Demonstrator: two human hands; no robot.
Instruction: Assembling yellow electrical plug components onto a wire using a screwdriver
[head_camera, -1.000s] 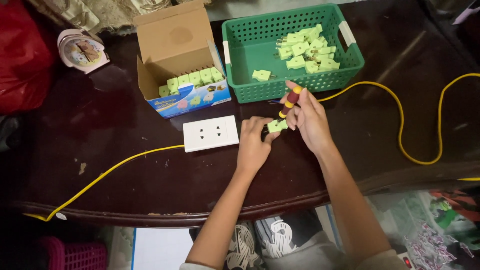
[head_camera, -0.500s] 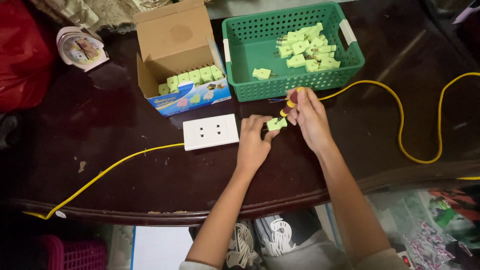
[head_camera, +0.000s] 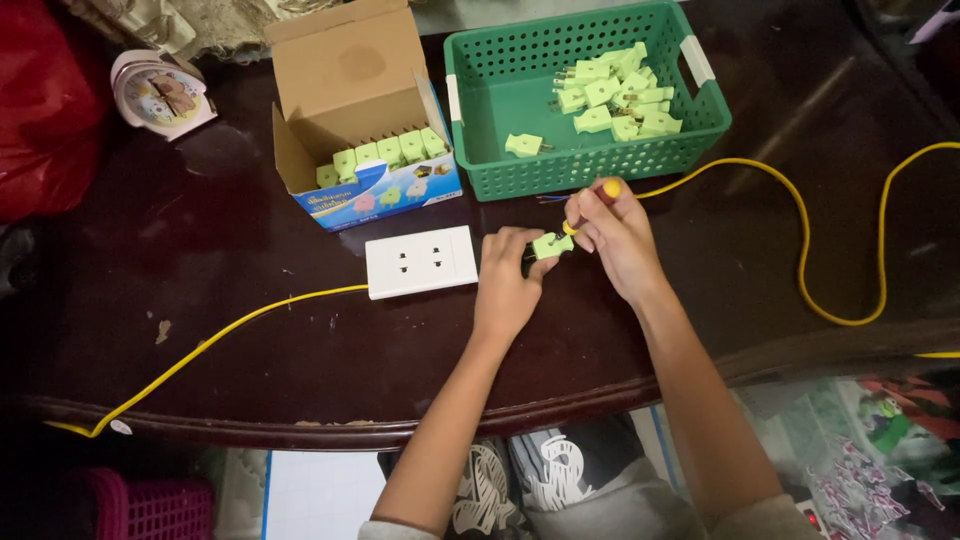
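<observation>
A: Where's the plug rn, and who has it?

B: Light green plug (head_camera: 552, 244) sits just above the dark table (head_camera: 250, 330), pinched in the left hand (head_camera: 508, 285). Fingers curled round its near-left end, thumb side up. So it lies right at those fingertips, touching.

A: And the other hand?

B: Right hand (head_camera: 612, 232) clenched on a yellow-handled screwdriver (head_camera: 596, 200), tip down-left onto the plug's right end. Both hands touch it, but the left one carries it; the right only works the tool.

A: Long axis?

B: Roughly left-right, tilted a bit up toward the right. Screwdriver comes in from the far right, slanted.

A: Anything diff vs a sec ago?

B: Little. Hands and plug in about the same spot. Red band of the handle showed before; now mostly the yellow cap, so the tool stands steeper or the grip slid up.

A: Farther out?

B: White socket plate (head_camera: 420, 261) just left of the left hand, yellow cable (head_camera: 830, 270) looping right. Beyond: cardboard box (head_camera: 350, 80) w/ a row of plugs, green basket (head_camera: 480, 130) w/ a pile more.
</observation>
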